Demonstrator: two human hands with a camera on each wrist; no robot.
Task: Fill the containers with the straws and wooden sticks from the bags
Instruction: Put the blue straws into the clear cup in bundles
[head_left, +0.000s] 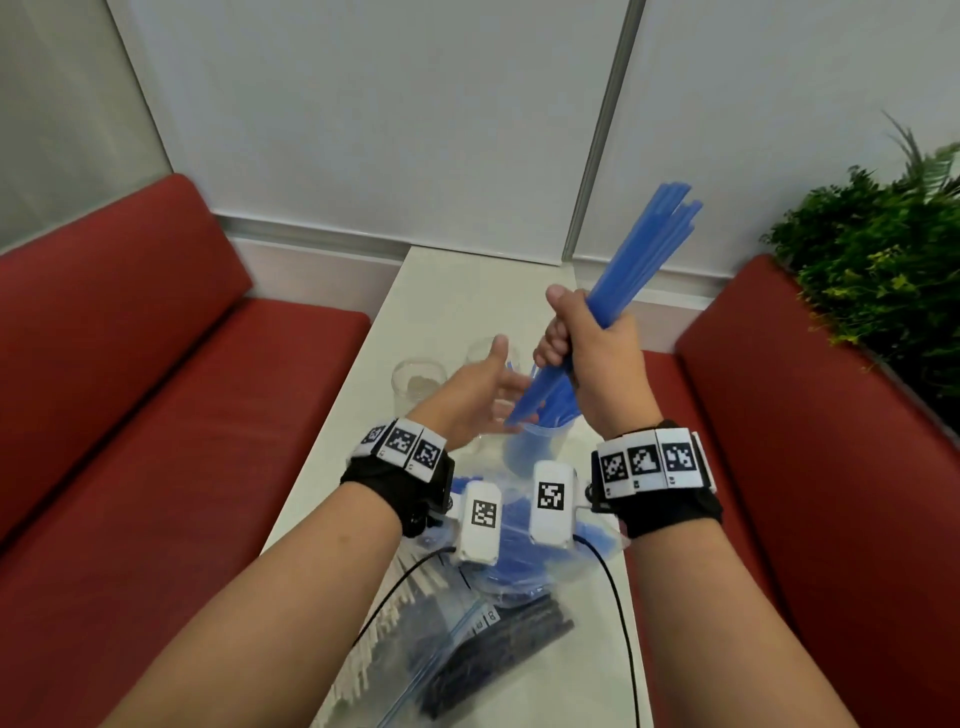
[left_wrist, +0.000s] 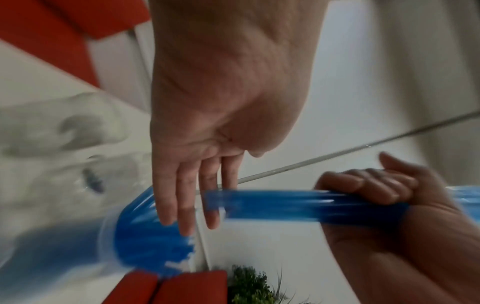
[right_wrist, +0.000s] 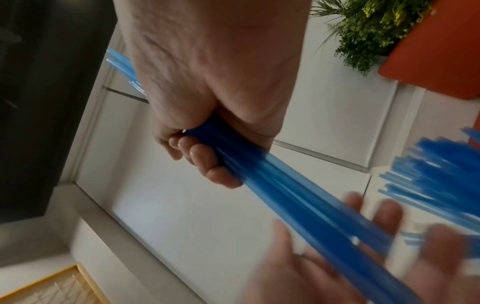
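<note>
My right hand (head_left: 569, 335) grips a bundle of blue straws (head_left: 644, 254) at its middle, tilted up to the right. The bundle's lower ends point down into a clear container (head_left: 540, 447) that holds more blue straws. My left hand (head_left: 506, 387) is open beside those lower ends, fingers straight and touching them. In the left wrist view the left hand's fingers (left_wrist: 182, 197) lie across the straws (left_wrist: 272, 205). In the right wrist view the right hand (right_wrist: 207, 152) is wrapped round the straws (right_wrist: 285, 195). Two empty clear glasses (head_left: 418, 384) (head_left: 485, 353) stand to the left.
Zip bags lie at the near end of the white table (head_left: 467, 291): one with blue straws (head_left: 514, 525), one with black straws (head_left: 498, 644), one with wooden sticks (head_left: 384, 623). Red benches (head_left: 156, 389) flank the table. A green plant (head_left: 883, 249) stands at the right.
</note>
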